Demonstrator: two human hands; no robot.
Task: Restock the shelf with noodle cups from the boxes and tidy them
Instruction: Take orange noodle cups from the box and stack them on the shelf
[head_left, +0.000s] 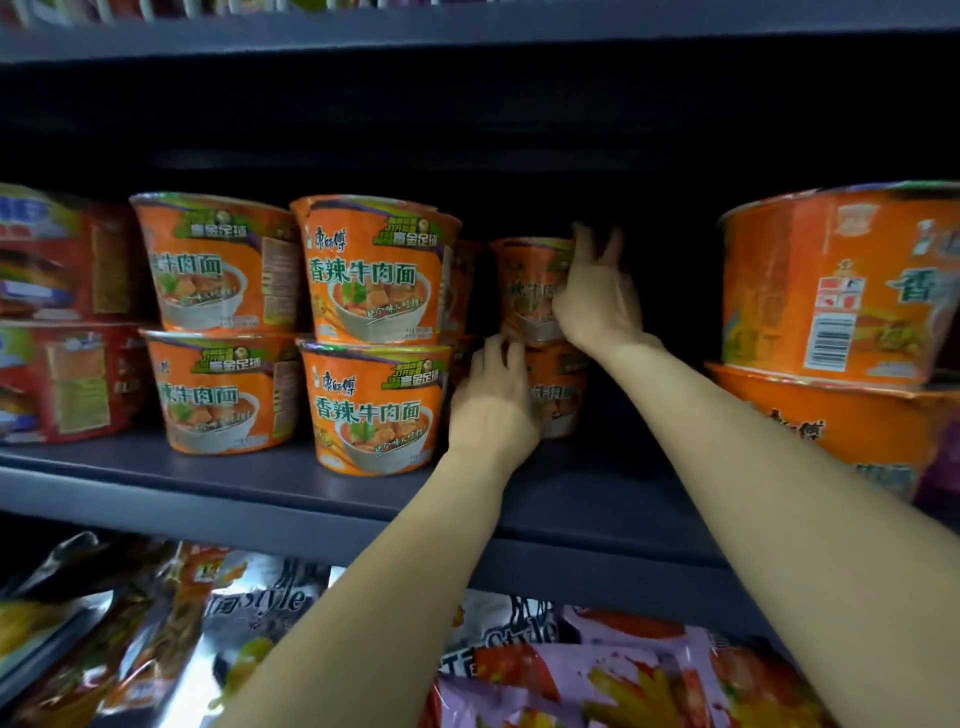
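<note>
Two orange noodle cups stand stacked deep on the dark shelf (597, 499). My right hand (597, 296) grips the upper cup (524, 291) at its right side and rim. My left hand (493, 400) holds the lower cup (558, 395) from its left side. To the left, two stacks of the same orange cups (374, 270) stand near the shelf front, labels facing out.
Red noodle cups (62, 322) are stacked at the far left. Larger orange cups (841, 291) are stacked at the right, close to my right forearm. Snack bags (519, 665) fill the shelf below. Another shelf board (467, 26) runs overhead.
</note>
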